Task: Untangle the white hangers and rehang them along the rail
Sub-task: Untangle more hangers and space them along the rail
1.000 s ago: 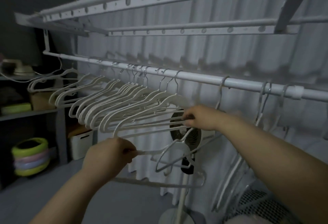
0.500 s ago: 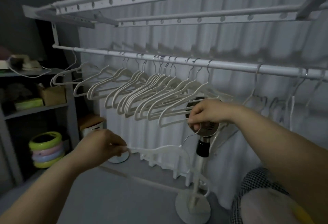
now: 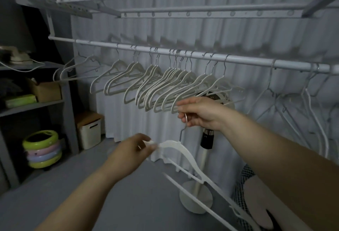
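Rehanging step: one loose white hanger (image 3: 176,145) sits well below the rail (image 3: 247,62), right hand (image 3: 201,113) pinching its metal hook (image 3: 181,133), left hand (image 3: 132,150) pinching its shoulder tip. Next, the hook likely needs lifting onto the rail.

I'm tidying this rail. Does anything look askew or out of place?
Yes. One hanger is off the rail, held slanted between the left hand and right hand. Hangers at the rail's right end hang tilted and crossed.
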### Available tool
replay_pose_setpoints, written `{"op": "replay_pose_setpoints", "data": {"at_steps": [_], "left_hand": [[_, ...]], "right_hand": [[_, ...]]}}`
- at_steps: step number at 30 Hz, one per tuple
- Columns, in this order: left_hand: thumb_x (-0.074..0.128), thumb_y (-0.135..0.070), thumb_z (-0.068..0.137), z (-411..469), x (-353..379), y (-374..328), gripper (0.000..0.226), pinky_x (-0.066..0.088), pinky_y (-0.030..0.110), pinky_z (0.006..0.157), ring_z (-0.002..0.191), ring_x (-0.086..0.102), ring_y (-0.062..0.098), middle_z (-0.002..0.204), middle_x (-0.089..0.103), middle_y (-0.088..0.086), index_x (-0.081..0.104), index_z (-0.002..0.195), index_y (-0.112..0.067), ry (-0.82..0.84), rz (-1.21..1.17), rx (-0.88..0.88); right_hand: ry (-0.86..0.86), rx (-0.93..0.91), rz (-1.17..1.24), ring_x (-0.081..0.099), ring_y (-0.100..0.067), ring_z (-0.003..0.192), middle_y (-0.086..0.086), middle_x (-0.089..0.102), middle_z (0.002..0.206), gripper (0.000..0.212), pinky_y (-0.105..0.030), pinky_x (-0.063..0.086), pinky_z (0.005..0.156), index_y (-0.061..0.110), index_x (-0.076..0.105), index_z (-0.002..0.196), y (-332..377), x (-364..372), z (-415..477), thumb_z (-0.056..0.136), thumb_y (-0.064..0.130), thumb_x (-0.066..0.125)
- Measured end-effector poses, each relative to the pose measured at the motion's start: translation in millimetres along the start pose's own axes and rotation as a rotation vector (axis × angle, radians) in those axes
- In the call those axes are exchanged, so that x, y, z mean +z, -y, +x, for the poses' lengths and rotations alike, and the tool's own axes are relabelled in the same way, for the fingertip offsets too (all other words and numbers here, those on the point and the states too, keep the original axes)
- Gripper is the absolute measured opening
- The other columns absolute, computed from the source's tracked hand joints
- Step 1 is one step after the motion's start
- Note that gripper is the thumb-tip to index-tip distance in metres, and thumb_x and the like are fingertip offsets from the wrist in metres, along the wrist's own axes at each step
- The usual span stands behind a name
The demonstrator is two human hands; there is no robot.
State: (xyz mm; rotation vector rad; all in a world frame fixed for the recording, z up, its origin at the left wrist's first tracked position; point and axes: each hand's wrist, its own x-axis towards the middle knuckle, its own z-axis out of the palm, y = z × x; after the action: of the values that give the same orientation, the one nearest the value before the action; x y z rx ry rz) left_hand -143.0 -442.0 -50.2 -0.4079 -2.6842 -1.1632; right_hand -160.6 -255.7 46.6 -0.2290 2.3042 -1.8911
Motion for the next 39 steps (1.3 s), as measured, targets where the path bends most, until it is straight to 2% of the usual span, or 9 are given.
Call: {"op": "replay_pose_setpoints", "data": {"at_steps": [5,9,12,18,22,27,30,35,39], "left_hand": [[0.047,-0.049,0.086,-20,26,-20,0.050,0.045,0.015,0.071,0.084,0.060,0.010,0.096,0.064,-0.003,0.042,0.129,-0.023,0.287,-0.202,-0.044],[0.059,-0.046,0.081,-24,36,-34,0.074,0.044,0.006,0.060,0.073,0.062,0.005,0.086,0.063,-0.011,0.021,0.141,-0.025,0.341,-0.293,-0.130],[0.065,-0.042,0.078,-25,46,-38,0.087,0.041,0.015,0.079,0.092,0.059,0.011,0.096,0.063,-0.005,0.012,0.144,-0.024,0.304,-0.194,-0.111],[0.059,-0.022,0.080,-21,60,-54,0.066,0.042,0.017,0.062,0.064,0.049,-0.001,0.068,0.050,-0.015,0.028,0.138,-0.024,0.287,-0.101,-0.065],[0.050,-0.014,0.085,-8,54,-51,0.045,0.036,0.016,0.052,0.052,0.043,0.003,0.059,0.045,-0.009,0.042,0.129,-0.021,0.196,-0.052,-0.021],[0.047,-0.009,0.088,14,31,-51,0.031,0.040,0.014,0.045,0.036,0.046,0.004,0.043,0.048,-0.006,0.053,0.116,-0.022,0.355,-0.072,-0.019],[0.049,-0.004,0.088,33,25,-55,0.027,0.041,0.017,0.044,0.032,0.046,0.006,0.034,0.051,-0.006,0.055,0.110,-0.019,0.437,-0.165,-0.033],[0.050,0.000,0.087,64,37,-79,0.030,0.041,0.018,0.042,0.034,0.048,0.008,0.039,0.056,-0.003,0.050,0.100,-0.027,0.381,-0.300,-0.016],[0.049,0.002,0.086,93,53,-108,0.032,0.042,0.019,0.041,0.033,0.047,0.008,0.038,0.056,-0.002,0.053,0.089,-0.029,0.345,-0.368,0.021]], "right_hand": [[-0.036,-0.020,0.146,0.059,-0.005,0.038,0.000,0.061,0.044,0.021,-0.017,0.053,0.043,0.006,0.054,0.073,3,15,-6,0.089,-0.006,0.048],[-0.092,-0.040,0.252,0.062,-0.009,0.043,-0.003,0.063,0.048,0.021,-0.019,0.054,0.048,0.005,0.051,0.077,2,19,-8,0.088,-0.012,0.046],[-0.144,-0.081,0.329,0.061,-0.009,0.040,-0.002,0.062,0.043,0.025,-0.018,0.054,0.046,0.004,0.050,0.075,1,16,-8,0.087,-0.016,0.042],[-0.212,-0.136,0.407,0.062,-0.008,0.041,-0.011,0.057,0.068,0.025,-0.018,0.054,0.048,0.004,0.049,0.075,1,6,-7,0.089,-0.015,0.040],[-0.238,-0.161,0.362,0.063,-0.009,0.045,-0.001,0.064,0.049,0.022,-0.019,0.054,0.049,0.008,0.051,0.075,1,-19,-3,0.090,-0.007,0.044],[-0.239,-0.073,0.014,0.062,-0.012,0.059,-0.003,0.062,0.071,0.014,-0.020,0.054,0.051,0.015,0.052,0.084,2,-57,3,0.094,0.008,0.045],[-0.411,-0.119,-0.239,0.056,-0.012,0.057,0.000,0.059,0.068,0.017,-0.025,0.047,0.053,0.010,0.057,0.102,3,-85,14,0.091,0.004,0.046],[-0.725,-0.277,-0.871,0.054,-0.020,0.103,-0.004,0.062,0.109,0.026,-0.028,0.039,0.089,0.010,0.060,0.113,8,-150,24,0.089,0.011,0.051],[-0.883,-0.271,-1.311,0.026,-0.025,0.135,-0.009,0.035,0.145,0.044,-0.032,0.015,0.112,0.012,0.044,0.132,11,-201,23,0.088,0.013,0.049]]}}
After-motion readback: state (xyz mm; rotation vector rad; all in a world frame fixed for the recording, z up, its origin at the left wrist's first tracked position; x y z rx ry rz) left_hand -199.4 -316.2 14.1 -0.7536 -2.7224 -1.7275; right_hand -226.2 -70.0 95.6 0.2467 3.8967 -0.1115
